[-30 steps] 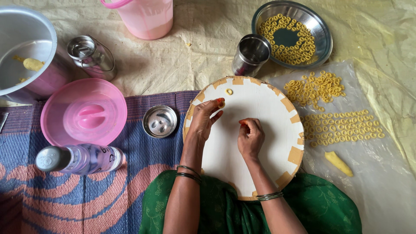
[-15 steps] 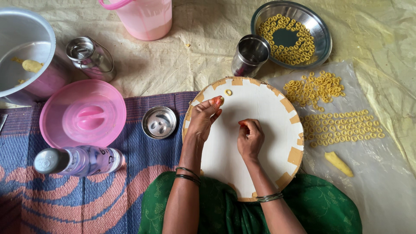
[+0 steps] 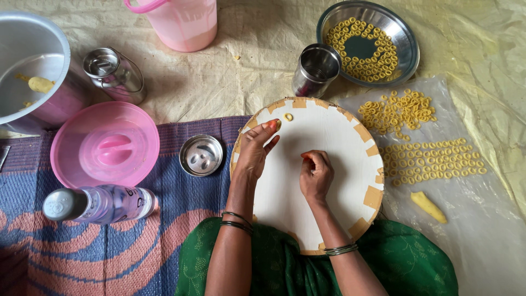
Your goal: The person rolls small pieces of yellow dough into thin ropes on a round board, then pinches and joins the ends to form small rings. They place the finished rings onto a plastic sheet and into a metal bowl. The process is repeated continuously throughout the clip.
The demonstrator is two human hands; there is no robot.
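Observation:
A round white board (image 3: 329, 142) with tan patches on its rim lies across my lap. My left hand (image 3: 255, 151) rests on its left part, fingers stretched up and pinching a small bit of yellow dough near the rim. A finished dough ring (image 3: 288, 117) lies just beyond its fingertips. My right hand (image 3: 315, 174) sits curled at the board's middle, fingertips pressed together on the surface; whether it holds dough is hidden.
Rows of yellow dough rings (image 3: 433, 160) lie on a plastic sheet (image 3: 482, 219) at right, with a dough lump (image 3: 428, 206). Behind stand a steel plate of rings (image 3: 405, 33) and a steel cup (image 3: 315, 70). At left are a pink lid (image 3: 104, 143), small steel bowl (image 3: 201, 155), bottle (image 3: 101, 203), steel can (image 3: 114, 74), big pot (image 3: 33, 71) and pink jug (image 3: 183, 22).
My left hand has slid up the board toward the lone ring and its fingers have straightened. My right hand has stayed curled in about the same spot.

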